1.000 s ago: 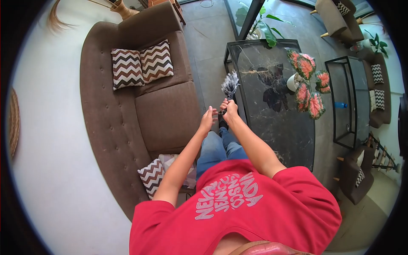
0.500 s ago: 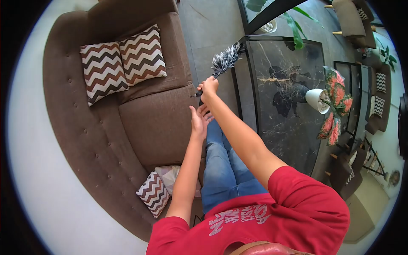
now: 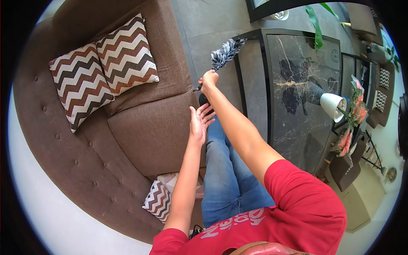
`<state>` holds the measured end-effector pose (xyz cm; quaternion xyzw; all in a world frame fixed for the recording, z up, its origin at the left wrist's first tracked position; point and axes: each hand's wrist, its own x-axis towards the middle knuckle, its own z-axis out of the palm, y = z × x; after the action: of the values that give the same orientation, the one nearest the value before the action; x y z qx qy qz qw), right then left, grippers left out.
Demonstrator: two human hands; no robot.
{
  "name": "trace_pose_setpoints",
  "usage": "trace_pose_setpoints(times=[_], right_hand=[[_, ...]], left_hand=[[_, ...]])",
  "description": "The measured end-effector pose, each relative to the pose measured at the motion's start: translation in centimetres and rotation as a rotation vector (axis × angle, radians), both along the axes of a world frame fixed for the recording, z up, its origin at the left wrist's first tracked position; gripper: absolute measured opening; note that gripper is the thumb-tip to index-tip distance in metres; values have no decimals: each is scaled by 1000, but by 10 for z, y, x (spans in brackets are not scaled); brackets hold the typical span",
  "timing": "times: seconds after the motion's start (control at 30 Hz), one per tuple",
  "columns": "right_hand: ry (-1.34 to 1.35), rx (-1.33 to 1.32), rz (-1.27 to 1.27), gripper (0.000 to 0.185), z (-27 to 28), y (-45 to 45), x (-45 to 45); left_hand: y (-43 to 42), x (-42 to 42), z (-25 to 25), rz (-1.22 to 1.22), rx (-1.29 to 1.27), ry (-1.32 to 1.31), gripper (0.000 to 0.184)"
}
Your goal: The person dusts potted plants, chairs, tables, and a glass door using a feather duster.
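Note:
My right hand [image 3: 209,81] is closed round the handle of a duster [image 3: 225,54] with fluffy grey-and-white fibres. The duster's head points up and away, near the corner of the black-framed marble coffee table [image 3: 282,127], above the grey floor. I cannot tell whether its tip touches the frame. Below it, my left hand [image 3: 199,124] is open with fingers spread and holds nothing. Its fingertips lie beside a small black thing [image 3: 204,99], partly hidden by my right wrist, whose kind I cannot make out.
On the left curves a brown tufted sofa [image 3: 148,131] bearing zigzag cushions [image 3: 125,55]. A white pot [image 3: 332,106] with pink-leaved plants [image 3: 359,108] stands on the table. A green leaf [image 3: 313,27] hangs over the table's far edge. Chairs [image 3: 347,170] are at the right.
The view has shifted, so sofa cushions sit further left and the table and pot further right. My right hand keeps its hold on the duster. The left hand stays open.

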<state>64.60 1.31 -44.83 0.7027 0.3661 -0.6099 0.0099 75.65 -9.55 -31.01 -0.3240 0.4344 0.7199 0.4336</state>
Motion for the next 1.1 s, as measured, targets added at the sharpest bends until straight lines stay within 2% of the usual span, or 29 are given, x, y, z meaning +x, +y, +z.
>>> trace_pose_setpoints(times=[0.2, 0.27, 0.33, 0.4, 0.43, 0.7, 0.77, 0.9, 1.1], right_hand=[[-180, 18, 223, 41, -18, 3, 22], [-292, 130, 409, 38, -19, 5, 39], [-296, 106, 451, 38, -13, 9, 58], [-340, 193, 630, 37, -22, 9, 87], [-387, 355, 745, 37, -30, 8, 104], [-334, 382, 997, 32, 0, 49, 202], [-283, 430, 1208, 30, 1, 62, 222], [-278, 553, 1220, 29, 4, 82, 247], [-294, 580, 1271, 29, -2, 113, 260]], left_hand=[[-1, 1, -9, -35, -14, 2, 77], [0, 7, -11, -21, -10, -3, 76], [2, 11, -11, -6, -9, 17, 76], [7, 17, -7, -8, -10, 30, 76], [10, 20, -5, -12, -9, 39, 76], [28, 67, 18, -62, -31, 90, 76], [30, 86, 23, -69, -39, 101, 76], [31, 140, 32, -103, -86, 147, 77], [33, 211, 35, -123, -96, 101, 80]])
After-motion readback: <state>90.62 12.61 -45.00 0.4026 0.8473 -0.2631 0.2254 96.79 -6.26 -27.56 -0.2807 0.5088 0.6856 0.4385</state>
